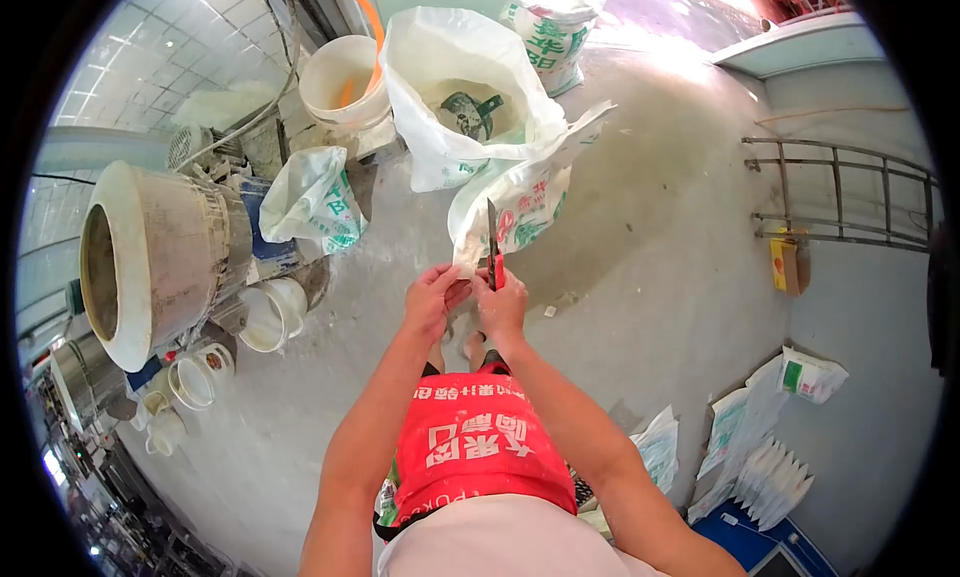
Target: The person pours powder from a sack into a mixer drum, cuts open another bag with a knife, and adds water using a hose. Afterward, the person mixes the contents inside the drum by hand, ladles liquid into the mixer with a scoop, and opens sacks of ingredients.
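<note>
- Pinching the near end of the printed sack [530,209] with the left hand [437,295], fingertips closed on the pale material.
- Gripping the red-handled cutter [499,269] in the right hand [503,299], fingers curled round the handle, dark blade pointing away from the red apron [465,417]. Too small to tell knife from scissors.
- Holding both hands close together at the sack's narrow end, right fingertips just beside or touching the material; cannot tell which.
- Stretched from the fingers toward the far edge of the floor [660,317], the printed sack, right up against the large open sack [415,117]. Cannot tell how full.
- Probably at the step of steadying the sack's end, with blade at the ready; no cut visible.
- Calling next, as a judgement, for a firm pinch on the material, a steady wrist, and left fingertips well clear of the blade.
- Beyond, toward the floor's far edge: a white bucket [322,77] with an orange hose [373,15] dipping in.
- Toward the floor's left edge: a smaller sack [315,202] near a tilted drum [180,262].
</note>
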`<move>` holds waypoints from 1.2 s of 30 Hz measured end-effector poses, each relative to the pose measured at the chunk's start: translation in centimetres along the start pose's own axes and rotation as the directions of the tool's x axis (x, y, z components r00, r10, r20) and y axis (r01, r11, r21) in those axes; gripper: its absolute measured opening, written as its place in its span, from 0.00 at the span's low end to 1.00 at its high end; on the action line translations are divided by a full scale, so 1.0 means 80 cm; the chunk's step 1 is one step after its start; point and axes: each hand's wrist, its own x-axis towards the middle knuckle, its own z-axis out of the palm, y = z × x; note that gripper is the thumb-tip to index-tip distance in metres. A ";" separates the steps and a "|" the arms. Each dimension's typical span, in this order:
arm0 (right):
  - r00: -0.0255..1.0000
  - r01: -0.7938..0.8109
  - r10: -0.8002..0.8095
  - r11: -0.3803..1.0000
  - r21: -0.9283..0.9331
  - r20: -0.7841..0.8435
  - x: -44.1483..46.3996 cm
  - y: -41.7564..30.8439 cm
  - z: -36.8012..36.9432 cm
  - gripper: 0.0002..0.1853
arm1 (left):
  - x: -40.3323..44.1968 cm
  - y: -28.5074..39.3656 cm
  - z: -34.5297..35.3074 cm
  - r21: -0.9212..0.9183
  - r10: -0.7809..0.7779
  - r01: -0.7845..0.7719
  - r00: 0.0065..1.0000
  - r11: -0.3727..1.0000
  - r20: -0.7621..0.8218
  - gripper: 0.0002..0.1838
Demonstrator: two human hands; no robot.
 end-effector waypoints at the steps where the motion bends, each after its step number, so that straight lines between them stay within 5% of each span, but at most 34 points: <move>1: 1.000 0.003 -0.003 1.000 0.000 0.007 0.005 0.005 -0.004 0.07 | 0.000 -0.002 0.005 -0.006 0.016 -0.016 1.000 1.000 -0.011 0.13; 6: 0.986 -0.097 0.084 0.992 0.082 0.143 0.020 0.018 -0.023 0.07 | -0.006 -0.012 0.019 0.086 0.055 -0.047 0.995 0.995 -0.087 0.13; 13: 0.991 -0.007 0.002 0.999 0.040 0.133 0.022 0.016 -0.018 0.07 | -0.005 -0.017 0.022 0.157 0.088 -0.059 0.980 0.986 -0.181 0.11; 16: 0.951 -0.193 0.135 0.962 0.194 0.277 0.029 0.013 -0.025 0.06 | -0.002 -0.016 0.019 0.166 0.124 -0.094 0.976 0.982 -0.178 0.10; 19: 0.821 -0.518 0.314 0.760 0.392 0.478 0.033 -0.003 -0.033 0.06 | -0.006 -0.009 0.027 0.179 0.107 -0.076 0.980 0.981 -0.170 0.10; 22: 0.783 -0.545 0.325 0.769 0.335 0.530 0.036 -0.002 -0.028 0.06 | -0.001 -0.011 0.021 0.168 0.128 -0.098 0.975 0.981 -0.179 0.10; 31: 0.851 -0.462 0.278 0.798 0.386 0.445 0.017 -0.026 -0.010 0.04 | -0.015 0.021 -0.008 0.302 0.176 -0.144 0.981 0.942 -0.082 0.13; 36: 0.827 -0.533 0.416 0.795 0.291 0.378 0.016 -0.028 0.003 0.04 | -0.033 0.090 -0.128 0.154 0.191 -0.166 0.968 0.974 -0.164 0.13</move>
